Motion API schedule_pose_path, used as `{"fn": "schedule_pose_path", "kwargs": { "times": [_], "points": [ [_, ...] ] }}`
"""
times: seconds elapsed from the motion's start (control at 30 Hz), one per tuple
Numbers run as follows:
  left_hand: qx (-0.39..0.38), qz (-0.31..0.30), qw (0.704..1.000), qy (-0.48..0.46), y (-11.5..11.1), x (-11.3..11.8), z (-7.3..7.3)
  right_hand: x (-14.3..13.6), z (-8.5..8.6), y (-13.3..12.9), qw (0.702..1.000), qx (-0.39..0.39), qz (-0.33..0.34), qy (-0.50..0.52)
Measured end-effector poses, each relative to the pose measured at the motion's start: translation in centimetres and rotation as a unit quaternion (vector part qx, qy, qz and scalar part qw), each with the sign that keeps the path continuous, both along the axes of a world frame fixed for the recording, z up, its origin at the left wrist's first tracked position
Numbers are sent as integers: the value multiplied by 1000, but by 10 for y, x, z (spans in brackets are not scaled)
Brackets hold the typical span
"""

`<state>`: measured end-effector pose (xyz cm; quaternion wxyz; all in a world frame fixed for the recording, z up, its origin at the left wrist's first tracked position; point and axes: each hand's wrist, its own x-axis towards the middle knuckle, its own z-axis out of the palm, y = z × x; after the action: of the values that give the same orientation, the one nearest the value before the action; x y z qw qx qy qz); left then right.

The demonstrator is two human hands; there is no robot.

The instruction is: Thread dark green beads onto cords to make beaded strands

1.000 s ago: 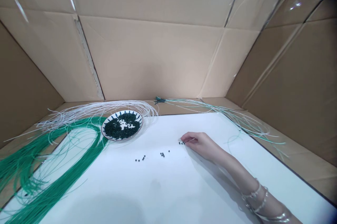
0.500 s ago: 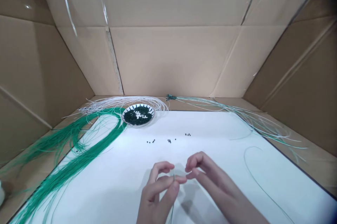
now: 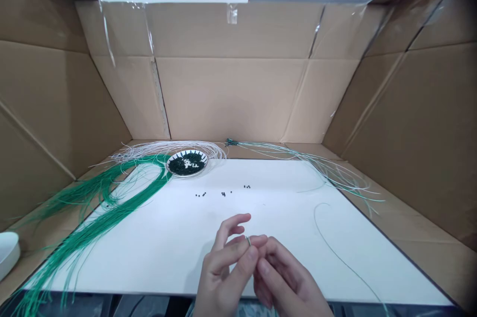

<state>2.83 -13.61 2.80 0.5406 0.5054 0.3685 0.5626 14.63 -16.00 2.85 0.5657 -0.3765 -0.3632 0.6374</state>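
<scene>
One thin strand (image 3: 248, 241), in the head view, sits pinched between the left hand's (image 3: 228, 267) thumb and forefinger, other fingers loosely extended. A second ago the right hand (image 3: 286, 277) was at the dark beads (image 3: 223, 194) on the board (image 3: 179, 237); now it touches the left, fingers curled, any hold hidden.

The head view looks forward and down over the bench (image 3: 167, 242) from close behind the hands (image 3: 225, 267). It faces the cardboard wall (image 3: 231, 98).
</scene>
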Motion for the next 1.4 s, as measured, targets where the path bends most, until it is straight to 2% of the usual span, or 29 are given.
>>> {"fn": "schedule_pose_path", "kwargs": {
  "times": [0.23, 0.4, 0.57, 0.7, 0.83, 0.93, 1.0, 1.03, 1.1, 1.23, 1.33, 1.4],
  "points": [
    [-40, 12, 999, -21, 2, 12, 1, 8, 10, 1, 999, -14, -44, -4],
    [-37, 55, 998, -18, 7, 14, -3, 11, 13, 0, 995, -10, -61, -72],
    [-18, 51, 998, 23, 8, 11, -2, 15, 16, -3, 985, 10, -92, -146],
    [-15, 36, 998, 42, 8, 7, 0, 21, 11, -4, 972, 24, -95, -215],
    [-22, 37, 998, 41, 9, 8, -1, 22, 1, -3, 973, 31, -68, -217],
    [-44, 37, 998, 18, 10, 9, -1, 19, -5, 1, 959, 66, -129, -245],
    [-64, 30, 997, 12, 10, 8, 0, 20, -7, 6, 948, 64, -198, -243],
    [-76, 22, 997, 14, 11, 7, 0, 22, -7, 10, 949, 56, -212, -226],
    [-97, 5, 995, 20, 12, 5, 1, 28, -9, 19, 961, 40, -202, -182],
    [-99, 3, 994, 39, 14, 2, -2, 34, -12, 33, 981, 43, -137, -130],
    [-78, 4, 996, 50, 14, 1, -4, 28, -14, 32, 986, 50, -99, -125],
    [-66, 2, 997, 47, 13, 0, -4, 22, -13, 26, 982, 71, -97, -144]
  ]
}}
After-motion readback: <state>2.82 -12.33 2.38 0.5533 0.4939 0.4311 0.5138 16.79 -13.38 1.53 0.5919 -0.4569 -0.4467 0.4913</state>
